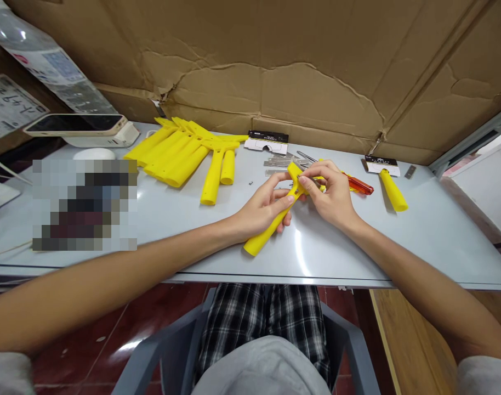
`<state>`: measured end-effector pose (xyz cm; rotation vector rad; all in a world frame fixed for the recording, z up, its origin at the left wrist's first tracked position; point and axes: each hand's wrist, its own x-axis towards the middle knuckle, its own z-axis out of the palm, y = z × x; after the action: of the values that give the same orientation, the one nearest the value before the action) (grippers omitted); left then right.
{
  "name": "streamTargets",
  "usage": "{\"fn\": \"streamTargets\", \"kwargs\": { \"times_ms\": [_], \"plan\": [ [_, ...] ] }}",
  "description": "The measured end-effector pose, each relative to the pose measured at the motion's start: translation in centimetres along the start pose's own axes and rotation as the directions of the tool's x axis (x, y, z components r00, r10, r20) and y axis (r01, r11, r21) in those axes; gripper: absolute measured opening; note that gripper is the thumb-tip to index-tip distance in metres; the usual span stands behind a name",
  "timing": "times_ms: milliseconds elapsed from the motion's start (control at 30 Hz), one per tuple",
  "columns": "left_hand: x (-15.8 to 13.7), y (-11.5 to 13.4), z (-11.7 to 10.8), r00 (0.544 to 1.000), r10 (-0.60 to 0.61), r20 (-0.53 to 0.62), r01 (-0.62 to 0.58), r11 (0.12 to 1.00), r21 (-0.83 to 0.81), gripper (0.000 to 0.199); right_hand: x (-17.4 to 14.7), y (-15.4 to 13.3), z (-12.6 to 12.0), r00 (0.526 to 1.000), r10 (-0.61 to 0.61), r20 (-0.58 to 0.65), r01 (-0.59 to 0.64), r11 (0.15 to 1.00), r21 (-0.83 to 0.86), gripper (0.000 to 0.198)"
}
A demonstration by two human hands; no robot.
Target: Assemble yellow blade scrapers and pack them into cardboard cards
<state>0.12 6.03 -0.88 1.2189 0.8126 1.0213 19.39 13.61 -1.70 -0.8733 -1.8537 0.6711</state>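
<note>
At the far left of the work, a group of yellow handles (180, 159) is laid on the table (172, 230), well apart from both hands. Next, the left hand (261, 208) is clamped around the shaft of the held yellow handle (267, 236), which is kept above the table between the two forearms. Its long axis is slanted: the round end is pointed down-left, toward the person, and the forked head up-right, toward the right hand (332, 192). The shaft is thus nearer the left hand, the head nearer the right. The right hand's thumb and fingertips are set against that head from the right; whether a small part is pinched there cannot be told. Just beyond the right hand, a red-handled tool (360, 185) is seen, its front part hidden.
</note>
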Motion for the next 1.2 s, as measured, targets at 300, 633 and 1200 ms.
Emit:
{"fn": "streamTargets", "kwargs": {
  "times_ms": [300,633,1200],
  "plan": [
    [-0.1,-0.1,0.0,1.000,0.003,0.006,-0.003,1.000,0.016,0.062,0.1,0.5,0.2,1.000,0.004,0.010,-0.005,0.999,0.050,0.041],
    [0.0,-0.2,0.0,1.000,0.005,-0.018,-0.004,1.000,0.024,0.057,0.2,0.3,0.2,1.000,0.010,0.013,-0.010,1.000,0.026,0.034],
    [-0.1,-0.2,0.1,0.999,0.016,-0.035,-0.015,1.000,0.026,0.057,0.0,-0.5,0.1,0.995,-0.104,-0.012,0.102,0.991,-0.091,0.023]
  ]
}}
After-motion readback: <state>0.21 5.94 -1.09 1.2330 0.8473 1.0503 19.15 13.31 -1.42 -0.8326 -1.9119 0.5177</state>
